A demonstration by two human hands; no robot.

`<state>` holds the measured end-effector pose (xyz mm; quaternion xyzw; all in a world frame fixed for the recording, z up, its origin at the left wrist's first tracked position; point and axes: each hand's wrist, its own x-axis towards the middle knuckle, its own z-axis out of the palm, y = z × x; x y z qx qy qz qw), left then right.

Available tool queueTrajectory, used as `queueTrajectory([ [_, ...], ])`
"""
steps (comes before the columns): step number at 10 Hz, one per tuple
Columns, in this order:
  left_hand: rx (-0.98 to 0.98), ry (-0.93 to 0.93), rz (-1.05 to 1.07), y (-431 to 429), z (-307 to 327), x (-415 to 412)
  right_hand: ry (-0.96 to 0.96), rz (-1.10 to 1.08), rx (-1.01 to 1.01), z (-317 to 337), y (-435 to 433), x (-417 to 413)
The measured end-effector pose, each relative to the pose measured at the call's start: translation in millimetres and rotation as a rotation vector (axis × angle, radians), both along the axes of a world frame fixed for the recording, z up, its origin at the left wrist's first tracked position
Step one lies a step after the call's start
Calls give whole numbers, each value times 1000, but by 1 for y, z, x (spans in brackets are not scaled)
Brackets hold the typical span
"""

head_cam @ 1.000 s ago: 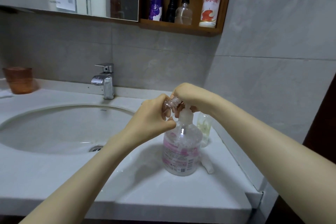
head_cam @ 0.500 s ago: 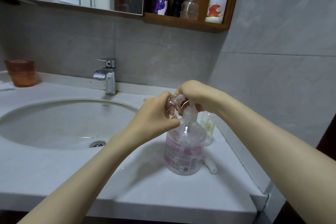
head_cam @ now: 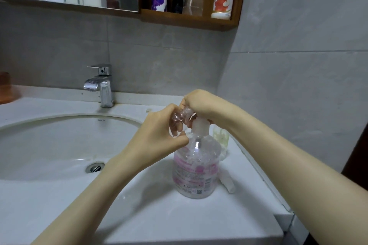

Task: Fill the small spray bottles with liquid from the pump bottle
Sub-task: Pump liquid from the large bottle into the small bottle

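A white counter (head_cam: 179,221) fills the near part of the view, with a round sink basin (head_cam: 49,145) sunk into its left half and a chrome faucet (head_cam: 103,85) at the far edge. A wooden shelf (head_cam: 189,20) on the far wall carries several tall bottles that play no part here. The clear pump bottle (head_cam: 196,167), with a pink label, stands upright on the counter to the right of the basin and looks about two thirds full of liquid. The right hand (head_cam: 201,103) is curled down over its pump head, which is mostly hidden under the fingers. The left hand (head_cam: 159,135) grips a small spray bottle (head_cam: 182,115), clear and uncapped, tilted with its mouth up against the pump's spout, right at the right hand. How much liquid is inside it cannot be told through the fingers and glare. A second small bottle (head_cam: 221,139) stands just behind the pump bottle on its far right, with a yellowish tint inside; whether that is a finished fill cannot be told. A white tube-shaped piece (head_cam: 227,184), perhaps a spray cap, lies on the counter just right of the pump bottle's base. As a judgement, the task is in the middle: one small bottle is being filled now, and what remains is finishing the pumping, capping it, and dealing with any other bottle.
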<state>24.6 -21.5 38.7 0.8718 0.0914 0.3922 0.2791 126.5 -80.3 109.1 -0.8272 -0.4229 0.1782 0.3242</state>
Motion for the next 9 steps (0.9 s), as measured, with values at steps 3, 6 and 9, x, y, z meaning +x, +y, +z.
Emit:
queueTrajectory([
  [3, -16, -85, -47, 9, -5, 11, -162, 73, -135, 16, -9, -6],
  [6, 4, -116, -80, 13, -5, 9, -187, 64, -150, 14, -5, -8],
  [9, -5, -72, -32, 13, -12, 9, -232, 51, -147, 1, 1, 0],
])
